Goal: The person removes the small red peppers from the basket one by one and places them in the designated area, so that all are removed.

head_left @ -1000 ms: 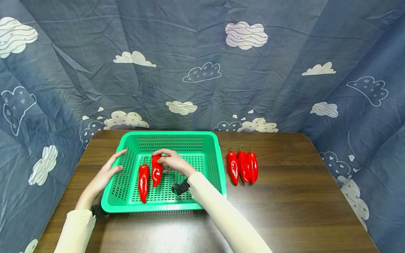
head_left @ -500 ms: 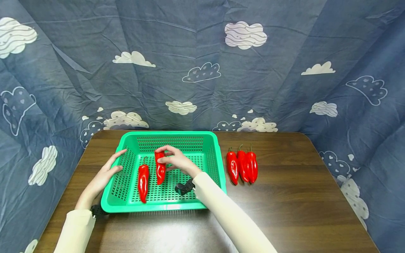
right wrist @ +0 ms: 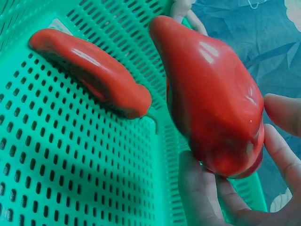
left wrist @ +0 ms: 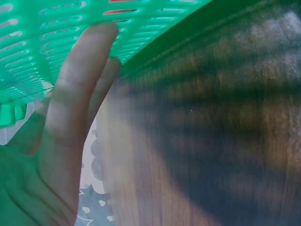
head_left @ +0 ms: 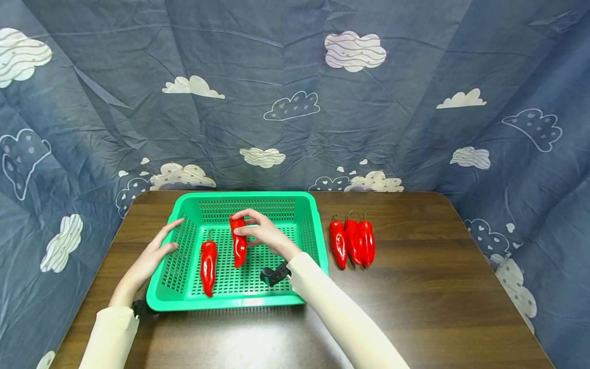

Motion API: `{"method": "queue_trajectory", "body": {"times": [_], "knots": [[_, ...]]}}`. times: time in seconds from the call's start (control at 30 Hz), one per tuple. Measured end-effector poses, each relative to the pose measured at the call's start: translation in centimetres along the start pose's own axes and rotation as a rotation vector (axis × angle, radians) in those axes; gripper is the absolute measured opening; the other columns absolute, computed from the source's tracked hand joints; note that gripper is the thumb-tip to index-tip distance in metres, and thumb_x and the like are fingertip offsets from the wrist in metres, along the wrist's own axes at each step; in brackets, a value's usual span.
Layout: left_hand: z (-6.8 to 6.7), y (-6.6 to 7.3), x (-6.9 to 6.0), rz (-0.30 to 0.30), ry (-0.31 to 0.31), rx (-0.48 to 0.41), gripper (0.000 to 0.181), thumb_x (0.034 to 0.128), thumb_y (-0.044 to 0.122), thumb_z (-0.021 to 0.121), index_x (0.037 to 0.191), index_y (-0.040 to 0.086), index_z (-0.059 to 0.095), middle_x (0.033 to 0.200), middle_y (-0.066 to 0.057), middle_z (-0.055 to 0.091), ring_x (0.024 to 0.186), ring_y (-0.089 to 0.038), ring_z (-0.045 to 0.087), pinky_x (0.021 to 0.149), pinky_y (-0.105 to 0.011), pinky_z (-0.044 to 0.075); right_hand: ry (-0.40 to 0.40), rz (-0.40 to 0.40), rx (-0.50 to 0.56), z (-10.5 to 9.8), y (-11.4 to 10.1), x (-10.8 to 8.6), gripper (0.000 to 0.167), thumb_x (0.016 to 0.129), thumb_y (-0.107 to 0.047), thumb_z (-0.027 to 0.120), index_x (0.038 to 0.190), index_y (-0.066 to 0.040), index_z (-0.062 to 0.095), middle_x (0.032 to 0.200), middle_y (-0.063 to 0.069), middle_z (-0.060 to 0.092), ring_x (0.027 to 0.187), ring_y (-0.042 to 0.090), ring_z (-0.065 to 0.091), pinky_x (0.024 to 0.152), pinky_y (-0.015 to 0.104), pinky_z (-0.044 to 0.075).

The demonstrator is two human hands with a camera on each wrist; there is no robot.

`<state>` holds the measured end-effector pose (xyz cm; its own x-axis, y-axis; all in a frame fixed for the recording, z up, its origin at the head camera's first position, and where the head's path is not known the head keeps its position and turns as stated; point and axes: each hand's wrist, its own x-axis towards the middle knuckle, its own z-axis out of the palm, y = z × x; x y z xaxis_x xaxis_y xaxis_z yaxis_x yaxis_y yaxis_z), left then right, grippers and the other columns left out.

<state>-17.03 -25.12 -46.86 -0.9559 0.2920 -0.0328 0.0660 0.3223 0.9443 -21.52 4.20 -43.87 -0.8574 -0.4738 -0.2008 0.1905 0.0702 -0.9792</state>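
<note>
My right hand (head_left: 264, 233) pinches the upper end of a red pepper (head_left: 239, 251) over the green basket (head_left: 318, 241); in the right wrist view that pepper (right wrist: 211, 94) fills the middle, with fingertips around its thick end. A second red pepper (head_left: 208, 266) lies in the basket on the left, its stem toward the back. My left hand (head_left: 146, 261) is at the basket's left side, fingers extended over the rim. The left wrist view shows its fingers (left wrist: 70, 89) against the slotted outer wall (left wrist: 61, 23).
Three red peppers (head_left: 352, 243) lie side by side on the brown wooden table (head_left: 415, 287), right of the basket, stems toward the back. A blue curtain (head_left: 295, 138) with cloud prints hangs behind the table.
The pinched pepper has moved right and slightly back with my right hand, away from the pepper lying in the basket. My left hand has stayed where it was.
</note>
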Motion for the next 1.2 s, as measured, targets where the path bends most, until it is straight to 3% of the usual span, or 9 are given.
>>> {"method": "queue_trajectory", "body": {"times": [0.5,0.9,1.2], "knots": [[0.1,0.2,-0.1,0.003,-0.002,-0.001,0.059,0.0968,0.006,0.043,0.152,0.009,0.021,0.157,-0.018,0.006,0.138,-0.043,0.002,0.101,-0.069,0.01,0.026,-0.014,-0.014,-1.5,-0.6,-1.2,0.035,0.089,-0.007,0.063,0.124,-0.01,0.058,0.122,0.012,0.052,0.096,0.026,0.059,0.074,0.044,0.053],[0.1,0.0,0.0,0.021,0.002,0.012,0.059,0.097,0.006,0.044,0.152,0.01,0.022,0.157,-0.017,0.008,0.139,-0.043,0.002,0.1,-0.069,0.011,0.035,-0.062,-0.024,-3.5,-1.4,-2.6,0.036,0.09,-0.008,0.06,0.126,-0.008,0.055,0.121,0.016,0.053,0.092,0.025,0.06,0.077,0.044,0.053],[0.1,-0.1,-0.1,0.015,0.0,-0.007,0.059,0.0971,0.006,0.044,0.152,0.01,0.021,0.157,-0.016,0.008,0.138,-0.042,0.002,0.101,-0.069,0.01,0.08,-0.072,-0.011,-5.0,-1.7,-3.6,0.037,0.089,-0.007,0.06,0.125,-0.008,0.055,0.121,0.014,0.053,0.096,0.024,0.058,0.08,0.046,0.05]]}}
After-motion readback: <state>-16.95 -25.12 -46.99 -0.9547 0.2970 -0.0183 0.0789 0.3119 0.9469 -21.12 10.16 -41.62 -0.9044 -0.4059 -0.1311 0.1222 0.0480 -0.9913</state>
